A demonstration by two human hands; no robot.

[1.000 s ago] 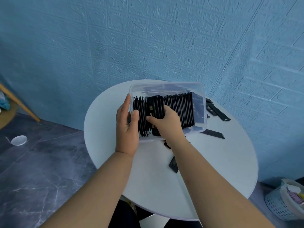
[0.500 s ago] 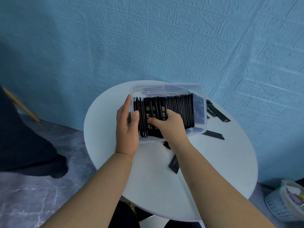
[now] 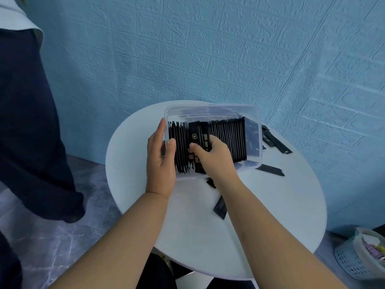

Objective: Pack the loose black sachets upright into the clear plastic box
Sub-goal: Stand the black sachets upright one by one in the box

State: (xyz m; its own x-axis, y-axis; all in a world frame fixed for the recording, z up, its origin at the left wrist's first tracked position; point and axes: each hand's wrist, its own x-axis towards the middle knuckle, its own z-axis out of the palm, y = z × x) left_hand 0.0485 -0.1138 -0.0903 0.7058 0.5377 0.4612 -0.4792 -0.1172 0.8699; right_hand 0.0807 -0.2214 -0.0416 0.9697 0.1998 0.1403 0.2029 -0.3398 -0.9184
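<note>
A clear plastic box (image 3: 255, 113) stands on the round white table (image 3: 270, 215), filled with a row of upright black sachets (image 3: 227, 136). My left hand (image 3: 160, 161) grips the box's left end, thumb inside against the sachets. My right hand (image 3: 212, 157) is inside the box, fingers closed on a few black sachets (image 3: 198, 136) in the middle of the row. Loose black sachets lie on the table: one (image 3: 220, 207) near my right forearm, one (image 3: 270, 170) by the box's right corner, and two or three (image 3: 275, 142) behind the box on the right.
A person in dark clothing (image 3: 31, 132) stands on the grey floor at the left, close to the table. A pale blue basket (image 3: 362, 255) with rubbish sits on the floor at the lower right. A blue brick-pattern wall runs behind the table.
My right hand has pushed the held sachets deeper into the row. A person in dark clothing has walked in from the left and now stands nearer the table.
</note>
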